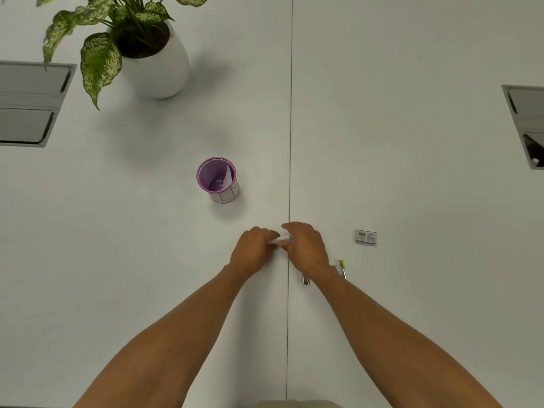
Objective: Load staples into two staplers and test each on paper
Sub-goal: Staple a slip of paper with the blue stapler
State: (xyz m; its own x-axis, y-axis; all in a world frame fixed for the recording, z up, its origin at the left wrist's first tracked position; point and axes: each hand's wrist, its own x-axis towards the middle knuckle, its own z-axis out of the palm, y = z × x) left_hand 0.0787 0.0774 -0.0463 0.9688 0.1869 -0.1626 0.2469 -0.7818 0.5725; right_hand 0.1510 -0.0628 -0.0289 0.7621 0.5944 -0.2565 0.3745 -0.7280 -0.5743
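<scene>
My left hand [254, 250] and my right hand [306, 245] meet at the middle of the white table, both closed around a small white object [279, 239], likely a stapler; most of it is hidden by the fingers. Behind my right wrist lie a metal stapler part [306, 279] and a second stapler with a yellow-green tip [341, 267]. A small staple box [366, 237] with a barcode lies to the right. A purple cup [217, 179] farther back holds a folded piece of paper.
A potted plant in a white pot [156, 63] stands at the back left. Grey cable hatches are set into the table at the left edge [26, 104] and right edge [527, 125]. A seam [290, 113] runs down the table's middle.
</scene>
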